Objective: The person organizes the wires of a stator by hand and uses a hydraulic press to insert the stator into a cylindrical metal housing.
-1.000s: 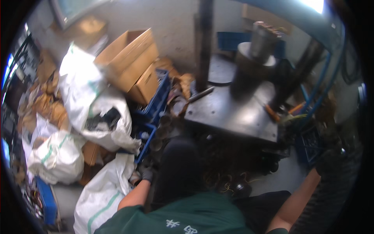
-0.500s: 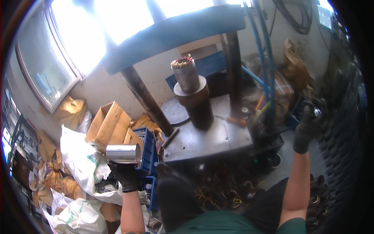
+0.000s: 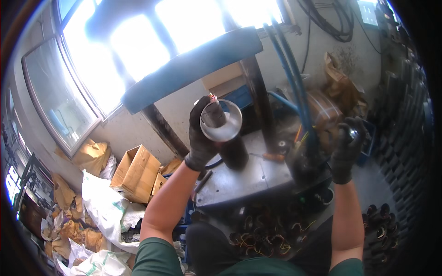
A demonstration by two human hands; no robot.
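My left hand (image 3: pixel 199 145), in a dark glove, grips a shiny open-ended metal tube (image 3: pixel 235 120) by its left side. The tube is raised over the press bed with its round opening facing me. Through the opening shows a grey stator core (image 3: pixel 213 115) with red and yellow wire ends at its top. That core stands on a dark cylindrical post (image 3: pixel 235 154); whether the tube touches it, I cannot tell. At the right, my gloved right hand (image 3: pixel 345 154) is raised with curled fingers around a small shiny thing (image 3: pixel 353 134), too small to name.
A blue press beam (image 3: pixel 193 66) spans two dark columns above the metal bed (image 3: pixel 230 186). An orange-handled tool (image 3: pixel 273 157) and a short bar (image 3: pixel 203 181) lie on the bed. Blue hoses (image 3: pixel 294 83) hang at right. A cardboard box (image 3: pixel 136 175) and white sacks (image 3: pixel 103 207) stand left.
My left hand has carried the metal tube up and to the right, from beside the cardboard box to the stator core, turning its opening toward me. My right hand has shifted slightly left.
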